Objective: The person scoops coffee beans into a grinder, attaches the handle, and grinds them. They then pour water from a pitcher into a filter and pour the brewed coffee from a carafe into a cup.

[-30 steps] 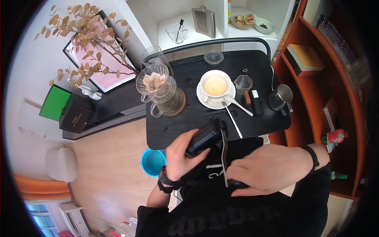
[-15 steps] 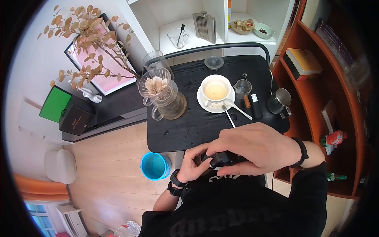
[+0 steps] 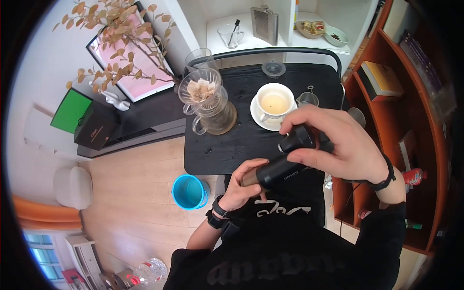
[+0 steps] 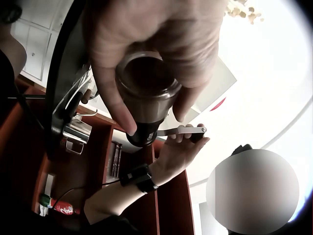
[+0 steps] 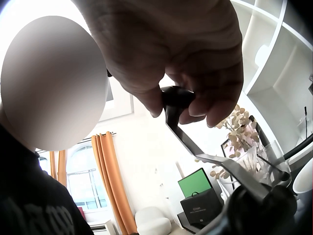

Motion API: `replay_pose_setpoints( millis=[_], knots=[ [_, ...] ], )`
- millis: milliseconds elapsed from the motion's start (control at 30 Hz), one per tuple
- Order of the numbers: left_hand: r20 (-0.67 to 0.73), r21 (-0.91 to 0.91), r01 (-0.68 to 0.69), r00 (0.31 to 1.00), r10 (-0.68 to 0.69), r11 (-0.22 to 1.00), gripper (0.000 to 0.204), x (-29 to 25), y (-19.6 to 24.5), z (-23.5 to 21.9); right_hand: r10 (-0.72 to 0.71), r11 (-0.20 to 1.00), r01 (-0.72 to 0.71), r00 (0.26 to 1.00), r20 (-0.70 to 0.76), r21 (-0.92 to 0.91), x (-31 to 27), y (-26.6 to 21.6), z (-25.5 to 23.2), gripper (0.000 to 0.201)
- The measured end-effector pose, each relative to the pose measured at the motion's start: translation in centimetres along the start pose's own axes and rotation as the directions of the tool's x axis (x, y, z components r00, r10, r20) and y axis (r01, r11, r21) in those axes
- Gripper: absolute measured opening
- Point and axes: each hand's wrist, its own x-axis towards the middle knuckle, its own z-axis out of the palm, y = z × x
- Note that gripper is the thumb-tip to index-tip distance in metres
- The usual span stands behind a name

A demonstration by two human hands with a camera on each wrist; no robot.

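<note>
My left hand (image 3: 235, 187) grips the lower end of a black hand coffee grinder (image 3: 281, 173), held tilted in front of the black shirt. In the left wrist view the brownish see-through catch cup (image 4: 149, 81) lies between that hand's fingers and thumb. A flat metal crank (image 5: 234, 172) reaches out from the grinder's top. My right hand (image 3: 340, 137) pinches the black knob (image 3: 297, 138) at its end; the right wrist view shows the knob (image 5: 177, 96) between thumb and fingers. The grinder's inside is hidden.
On the black cart (image 3: 217, 157) stand a glass dripper (image 3: 200, 94) with a paper filter, a cup (image 3: 274, 100) on a saucer, and a small glass pitcher (image 3: 308, 99). A metal jug (image 3: 356, 117) is partly hidden. A blue bucket (image 3: 190, 192) sits on the floor.
The crank has swung round from the body side to the cart side. My right hand has moved with the knob, up and away from the shirt. My left hand keeps hold of the grinder.
</note>
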Motion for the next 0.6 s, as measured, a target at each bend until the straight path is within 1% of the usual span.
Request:
replay_pose_setpoints(
  millis=[100, 200, 233, 333, 367, 433, 467, 500, 533, 600],
  knots=[
    [-0.102, 0.056, -0.043, 0.994, 0.048, 0.998, 0.056, 0.0, -0.3, -0.1, 0.016, 1.0, -0.016, 1.0, 0.014, -0.017, -0.3, 0.3, 0.5, 0.033],
    [-0.305, 0.008, -0.052, 0.951, 0.052, 0.999, 0.042, 0.9, 0.5, 0.7, 0.063, 0.998, -0.064, 0.997, 0.052, 0.021, -0.2, 1.4, 1.4, 0.033],
    [-0.401, 0.103, -0.042, 0.913, 0.08, 0.994, 0.036, 1.3, 0.4, 0.5, 0.076, 0.996, -0.079, 0.995, 0.069, 0.041, -0.1, 1.8, 1.8, 0.034],
    [-0.405, 0.076, -0.023, 0.913, 0.053, 0.997, 0.034, 1.2, 1.1, -0.8, 0.116, 0.99, -0.123, 0.989, 0.097, 0.069, -0.2, 1.7, 2.7, 0.036],
    [-0.505, 0.182, 0.025, 0.86, 0.072, 0.983, 0.033, 1.1, 0.9, -0.1, 0.127, 0.989, -0.135, 0.983, 0.135, 0.053, -0.1, 1.1, 2.2, 0.034],
    [-0.392, 0.201, 0.008, 0.917, 0.073, 0.979, 0.031, 0.4, 0.8, -0.1, 0.033, 0.992, -0.037, 0.999, -0.033, -0.121, 0.0, 2.1, 2.1, 0.029],
    [-0.334, 0.21, 0.002, 0.94, 0.07, 0.978, 0.031, 0.1, 0.7, -0.2, -0.024, 0.978, 0.0, 0.994, -0.111, -0.211, 0.2, 2.6, 2.0, 0.027],
    [-0.358, 0.167, -0.046, 0.928, 0.104, 0.985, 0.031, 0.1, 0.9, 0.2, 0.046, 0.975, -0.081, 0.984, -0.171, -0.205, 0.6, 2.8, 1.9, 0.024],
    [-0.383, 0.124, -0.097, 0.913, 0.138, 0.988, 0.032, 0.1, 1.2, 0.7, 0.107, 0.962, -0.146, 0.979, -0.174, -0.231, 0.7, 3.8, 1.8, 0.026],
    [-0.439, 0.039, -0.213, 0.874, 0.208, 0.976, 0.033, 0.2, 1.7, 1.6, 0.196, 0.897, -0.215, 0.977, -0.089, -0.385, -0.2, 5.9, 2.1, 0.024]
  ],
)
